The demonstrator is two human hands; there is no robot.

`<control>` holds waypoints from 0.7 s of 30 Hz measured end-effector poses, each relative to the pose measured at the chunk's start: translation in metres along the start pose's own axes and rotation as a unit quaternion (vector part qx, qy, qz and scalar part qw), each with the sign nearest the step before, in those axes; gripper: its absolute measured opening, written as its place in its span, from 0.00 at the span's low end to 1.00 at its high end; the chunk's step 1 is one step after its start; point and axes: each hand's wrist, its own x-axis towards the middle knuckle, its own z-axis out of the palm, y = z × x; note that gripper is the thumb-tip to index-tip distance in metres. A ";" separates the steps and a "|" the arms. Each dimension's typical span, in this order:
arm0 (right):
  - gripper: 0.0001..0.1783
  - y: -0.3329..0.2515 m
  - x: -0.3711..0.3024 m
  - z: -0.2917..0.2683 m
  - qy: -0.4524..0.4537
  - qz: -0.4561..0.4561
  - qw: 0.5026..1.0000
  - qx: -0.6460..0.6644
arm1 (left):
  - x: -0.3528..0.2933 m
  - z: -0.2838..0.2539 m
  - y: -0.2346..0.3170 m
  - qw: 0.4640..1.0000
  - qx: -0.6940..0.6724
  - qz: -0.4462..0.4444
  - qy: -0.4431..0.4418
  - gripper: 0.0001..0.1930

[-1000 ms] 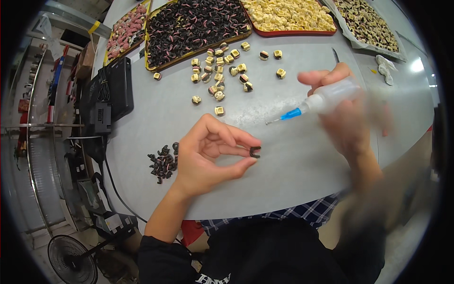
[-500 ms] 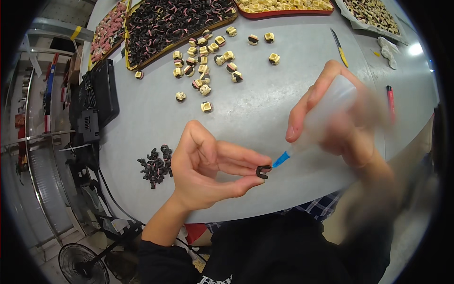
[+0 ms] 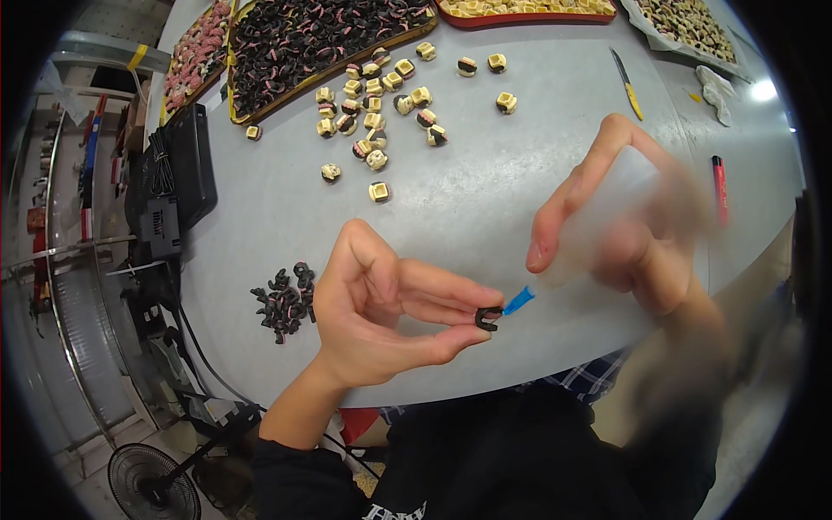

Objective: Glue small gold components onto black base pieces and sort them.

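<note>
My left hand [image 3: 368, 325] pinches a small black C-shaped piece [image 3: 483, 322] between thumb and fingertips, its open side facing right. In my right hand [image 3: 660, 276] is a translucent squeeze bottle [image 3: 620, 195], tilted down to the left. Its blue nozzle tip [image 3: 520, 300] meets or nearly touches the upper end of the black piece; which of the two I cannot tell. The bottle and part of the right hand look blurred. Left of my left hand lies a loose pile of similar black pieces [image 3: 282, 305], some with pink.
Several small cream-and-black assembled pieces [image 3: 379, 191] stand mid-table. Behind them are a tray of black-and-pink pieces [image 3: 321, 52], a red tray of cream pieces [image 3: 529, 19] and a tray of pink pieces [image 3: 198, 61]. A yellow-handled knife [image 3: 631, 95] and a red marker [image 3: 720, 191] lie right.
The black piece has shifted slightly right and down in my left fingertips. The nozzle has dropped a little along with it. Both hands keep their grip.
</note>
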 end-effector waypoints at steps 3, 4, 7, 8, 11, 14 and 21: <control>0.25 -0.001 0.000 -0.001 0.001 -0.002 1.000 -0.007 | 0.000 -0.001 -0.001 1.000 -0.011 0.008 -0.002 0.28; 0.25 -0.002 0.000 -0.001 0.002 -0.003 1.000 -0.011 | 0.000 -0.001 -0.001 1.000 -0.011 0.008 -0.002 0.28; 0.26 -0.004 -0.002 -0.002 0.012 0.001 1.000 -0.014 | 0.000 -0.002 0.000 1.000 -0.007 0.012 -0.002 0.29; 0.26 -0.005 -0.002 -0.002 0.016 0.003 1.000 -0.016 | 0.000 -0.002 0.000 1.000 -0.007 0.012 -0.002 0.29; 0.28 -0.010 -0.004 -0.003 0.026 0.019 0.999 -0.023 | 0.000 -0.002 0.000 1.000 -0.003 0.008 0.010 0.29; 0.29 -0.008 -0.004 -0.001 0.038 0.022 0.999 -0.020 | 0.000 -0.002 -0.001 1.000 0.004 0.005 0.006 0.29; 0.32 0.003 0.001 0.010 0.099 -0.048 0.994 0.027 | 0.001 -0.002 0.000 1.000 0.001 0.000 0.011 0.29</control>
